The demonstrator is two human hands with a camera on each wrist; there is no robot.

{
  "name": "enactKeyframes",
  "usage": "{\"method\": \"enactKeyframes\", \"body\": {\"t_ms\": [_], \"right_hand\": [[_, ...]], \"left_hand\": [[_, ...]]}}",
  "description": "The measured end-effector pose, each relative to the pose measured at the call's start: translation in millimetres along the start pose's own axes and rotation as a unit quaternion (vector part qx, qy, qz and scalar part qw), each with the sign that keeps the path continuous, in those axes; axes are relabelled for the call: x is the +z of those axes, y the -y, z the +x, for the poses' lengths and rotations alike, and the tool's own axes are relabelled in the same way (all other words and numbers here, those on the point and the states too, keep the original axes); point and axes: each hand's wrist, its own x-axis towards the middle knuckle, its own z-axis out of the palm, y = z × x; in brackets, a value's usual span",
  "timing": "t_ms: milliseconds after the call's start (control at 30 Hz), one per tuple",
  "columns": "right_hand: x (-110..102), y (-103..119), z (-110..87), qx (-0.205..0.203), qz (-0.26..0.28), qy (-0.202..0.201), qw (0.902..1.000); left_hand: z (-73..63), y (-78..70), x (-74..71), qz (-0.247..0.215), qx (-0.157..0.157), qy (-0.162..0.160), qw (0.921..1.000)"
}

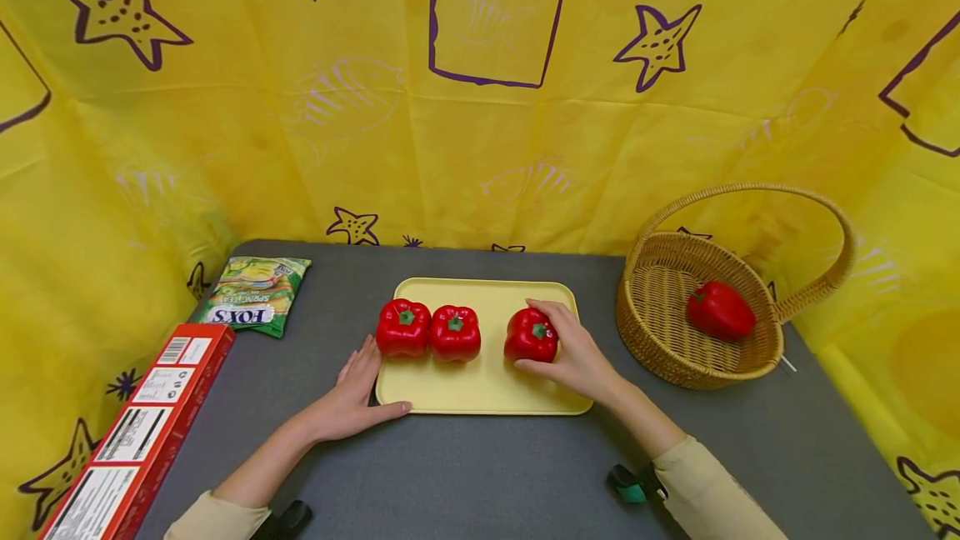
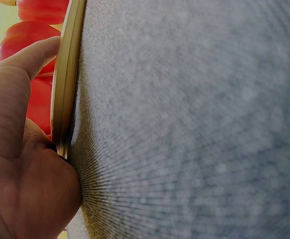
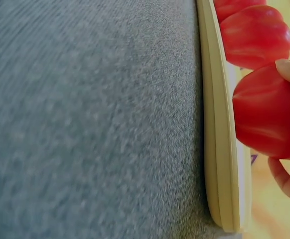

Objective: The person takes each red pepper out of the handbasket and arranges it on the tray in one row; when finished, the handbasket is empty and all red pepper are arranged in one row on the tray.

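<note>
My right hand [image 1: 579, 357] holds a red bell pepper [image 1: 529, 337] over the right part of the yellow tray [image 1: 491, 394], thumb on the near side and fingers on the far side. In the right wrist view the thumb lies against this pepper [image 3: 269, 114]. Two more red bell peppers, one at the tray's left edge [image 1: 402, 330] and one beside it [image 1: 454, 335], sit close together, green stems up. At the tray's near left corner rests my left hand [image 1: 351, 398], fingers extended along the side. Its thumb [image 2: 40, 55] touches the front rim in the left wrist view.
A wicker basket [image 1: 637, 332] with a tall handle stands to the right, a red pepper [image 1: 720, 310] lying inside. On the left are a green snack bag [image 1: 258, 290] and a long red box [image 1: 142, 423]. Yellow patterned cloth [image 1: 480, 165] surrounds the grey table [image 1: 480, 473].
</note>
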Motion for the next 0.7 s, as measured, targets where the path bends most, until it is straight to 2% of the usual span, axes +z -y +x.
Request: {"method": "enactKeyframes", "body": {"t_ms": [333, 700], "right_hand": [[5.5, 4.4, 5.8, 0.031, 0.018, 0.011, 0.9993], [10.1, 7.5, 11.6, 0.006, 0.012, 0.006, 0.9999]], "left_hand": [[0.3, 1.0, 0.3, -0.001, -0.001, 0.002, 1.0], [0.5, -0.1, -0.5, -0.004, -0.003, 0.003, 1.0]]}}
